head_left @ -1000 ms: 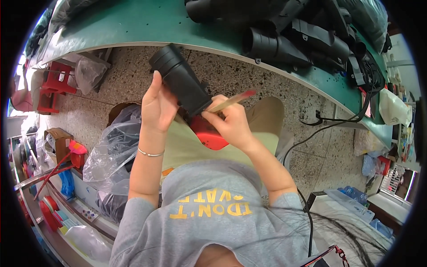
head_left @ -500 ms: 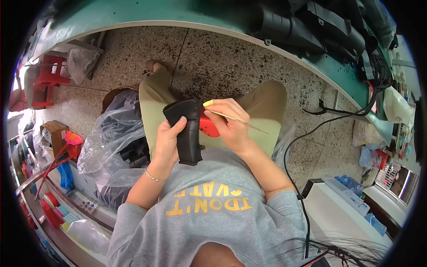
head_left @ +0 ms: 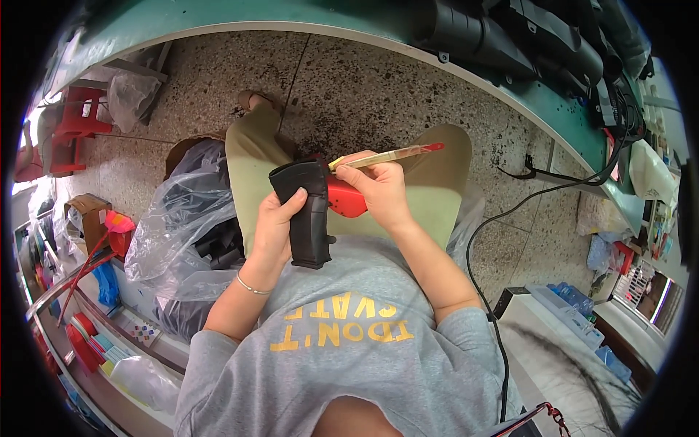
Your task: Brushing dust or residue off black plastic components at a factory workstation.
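My left hand (head_left: 277, 218) is closed round a black molded plastic piece (head_left: 309, 226), its thumb pressed on the front. The piece is long, slightly curved and upright in front of my belly. In my right hand (head_left: 378, 188) I pinch a slim, flat tool (head_left: 404, 154) with a yellowish handle and a red end pointing right. Its working tip is hidden by my fingers at the upper right edge of the piece, so I cannot tell its kind. Something yellow covers one right fingertip (head_left: 335, 164).
Between my thighs shows a red surface (head_left: 348, 199) with dark bits on it. A clear plastic bag (head_left: 178, 218) with black parts stands at my left. Ahead, a green bench (head_left: 313, 13) carries black plastic parts (head_left: 502, 47); a black cable (head_left: 510, 215) hangs at right. Black scraps litter the floor.
The tool in my right hand has swung round: its free end pointed down to the right and now points up to the right, showing its broad side. The left hand holds the piece much as before.
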`<move>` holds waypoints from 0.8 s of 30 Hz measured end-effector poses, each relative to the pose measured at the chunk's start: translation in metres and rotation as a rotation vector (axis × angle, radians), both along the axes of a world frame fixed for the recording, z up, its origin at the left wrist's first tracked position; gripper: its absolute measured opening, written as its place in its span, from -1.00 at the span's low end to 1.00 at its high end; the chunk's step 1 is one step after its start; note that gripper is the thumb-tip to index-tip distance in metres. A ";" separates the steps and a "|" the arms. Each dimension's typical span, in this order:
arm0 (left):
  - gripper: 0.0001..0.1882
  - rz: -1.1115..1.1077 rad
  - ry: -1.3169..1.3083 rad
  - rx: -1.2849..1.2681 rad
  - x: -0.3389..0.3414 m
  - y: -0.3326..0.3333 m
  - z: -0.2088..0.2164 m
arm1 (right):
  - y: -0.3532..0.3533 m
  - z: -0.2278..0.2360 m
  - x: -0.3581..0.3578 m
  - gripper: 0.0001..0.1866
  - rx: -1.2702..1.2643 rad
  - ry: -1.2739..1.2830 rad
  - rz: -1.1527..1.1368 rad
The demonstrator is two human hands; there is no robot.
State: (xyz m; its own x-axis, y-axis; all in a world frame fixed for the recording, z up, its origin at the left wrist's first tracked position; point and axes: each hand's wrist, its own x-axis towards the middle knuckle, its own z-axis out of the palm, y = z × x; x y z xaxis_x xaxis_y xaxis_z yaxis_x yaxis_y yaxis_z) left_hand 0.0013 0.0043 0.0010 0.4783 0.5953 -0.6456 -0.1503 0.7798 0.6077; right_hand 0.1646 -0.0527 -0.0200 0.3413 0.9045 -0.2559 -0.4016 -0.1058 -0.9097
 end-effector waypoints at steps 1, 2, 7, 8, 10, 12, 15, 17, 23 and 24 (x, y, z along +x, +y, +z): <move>-0.79 -0.002 0.001 -0.001 0.000 0.001 0.000 | 0.001 0.000 0.000 -0.86 -0.001 0.001 -0.002; -0.79 -0.015 -0.005 -0.007 -0.001 0.001 0.000 | 0.001 0.001 0.000 -0.86 0.001 0.014 -0.002; -0.80 0.017 0.048 0.069 0.006 -0.009 0.005 | 0.009 -0.009 -0.013 -0.93 0.325 -0.802 -0.052; -0.80 0.010 0.075 0.061 0.008 -0.004 0.003 | 0.015 -0.021 -0.003 -0.95 0.339 -0.927 -0.057; -0.78 -0.102 0.246 0.104 0.001 0.007 -0.002 | 0.024 -0.046 0.016 -0.93 0.372 -1.265 -0.107; -0.77 -0.048 0.218 0.121 0.004 0.010 0.001 | 0.022 -0.048 0.037 -0.92 0.213 -1.293 -0.290; -0.69 0.074 0.217 0.152 -0.003 0.007 -0.006 | 0.015 -0.021 0.045 -0.91 0.205 -1.183 -0.296; -0.72 -0.052 0.335 0.526 -0.016 0.011 -0.025 | 0.012 -0.012 0.044 -0.90 0.253 -1.236 -0.237; -0.80 -0.606 0.832 1.336 -0.003 0.005 -0.008 | 0.005 0.012 0.013 -0.89 0.472 -1.020 0.123; -0.78 -0.675 0.840 1.423 -0.002 0.003 -0.006 | 0.005 0.010 0.011 -0.89 0.470 -1.020 0.125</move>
State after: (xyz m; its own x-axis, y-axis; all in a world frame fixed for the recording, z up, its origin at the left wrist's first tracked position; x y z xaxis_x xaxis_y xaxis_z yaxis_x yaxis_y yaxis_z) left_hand -0.0005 0.0076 -0.0055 0.6964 0.7168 -0.0344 0.6168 -0.5733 0.5393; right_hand 0.1758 -0.0479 -0.0102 0.0963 0.8800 0.4650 0.5410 0.3458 -0.7666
